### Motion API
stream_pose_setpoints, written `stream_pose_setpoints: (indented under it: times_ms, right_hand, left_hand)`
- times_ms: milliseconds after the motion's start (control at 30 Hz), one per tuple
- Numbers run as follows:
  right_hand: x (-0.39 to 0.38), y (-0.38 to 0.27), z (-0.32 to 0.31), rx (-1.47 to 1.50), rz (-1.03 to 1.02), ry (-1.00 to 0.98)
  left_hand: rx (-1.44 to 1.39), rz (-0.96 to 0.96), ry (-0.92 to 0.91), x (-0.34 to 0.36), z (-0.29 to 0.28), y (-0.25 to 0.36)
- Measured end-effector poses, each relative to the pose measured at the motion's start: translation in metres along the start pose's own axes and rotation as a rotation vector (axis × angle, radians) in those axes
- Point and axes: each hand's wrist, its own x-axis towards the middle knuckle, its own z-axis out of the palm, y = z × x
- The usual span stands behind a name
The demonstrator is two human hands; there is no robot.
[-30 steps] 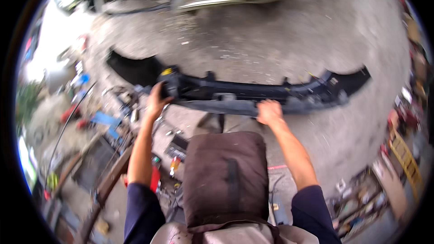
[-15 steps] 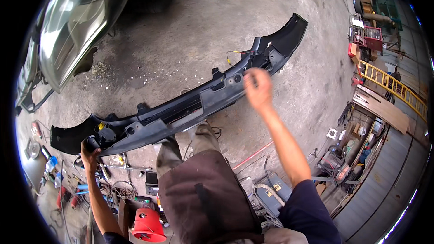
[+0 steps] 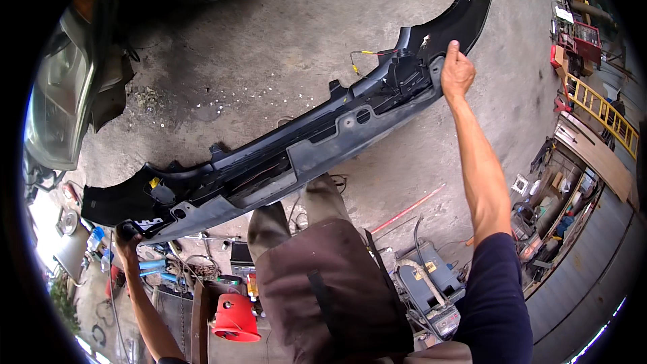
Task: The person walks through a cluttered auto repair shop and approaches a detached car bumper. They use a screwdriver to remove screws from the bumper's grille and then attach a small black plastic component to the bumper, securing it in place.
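Note:
A long black car bumper (image 3: 327, 150) hangs in front of my legs with its inner side showing. Its right end is higher than its left. My left hand (image 3: 127, 241) is closed on the lower edge near the left end, its fingers partly hidden. At the right, my right hand (image 3: 458, 75) grips the rim, thumb pointing up. A thin wire with yellow connectors (image 3: 367, 52) sticks out of the upper edge. Close to the left end, a round black part (image 3: 162, 193) with a yellow piece is fitted inside the bumper.
A car headlight (image 3: 60, 104) stands at the upper left. Behind my legs are a red bucket-like container (image 3: 236, 318), a grey machine with hoses (image 3: 428, 280) and scattered tools. A yellow ladder (image 3: 602, 116) and loaded shelving line the right side.
My right hand has moved right and up along the bumper and now grips it near its right end. The bumper's right end sits higher in view. My left hand keeps its hold.

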Motion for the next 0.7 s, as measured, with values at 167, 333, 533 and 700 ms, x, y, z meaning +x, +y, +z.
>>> stream_pose_setpoints:
  times_ms: [167,333,533,700]
  right_hand:
    - [-0.004,-0.021,-0.01,0.002,0.017,-0.014]
    - [-0.02,-0.009,-0.014,0.056,-0.068,0.057]
    - [-0.029,-0.017,0.016,0.038,-0.093,0.048]
    - [-0.036,-0.024,0.036,-0.001,-0.064,-0.039]
  left_hand:
    - [-0.023,-0.017,0.011,-0.01,-0.014,-0.025]
    - [-0.099,-0.069,0.015,-0.009,-0.003,-0.042]
    - [-0.081,-0.045,0.033,-0.017,0.019,-0.07]
    - [-0.085,-0.001,0.091,-0.038,0.034,-0.107]
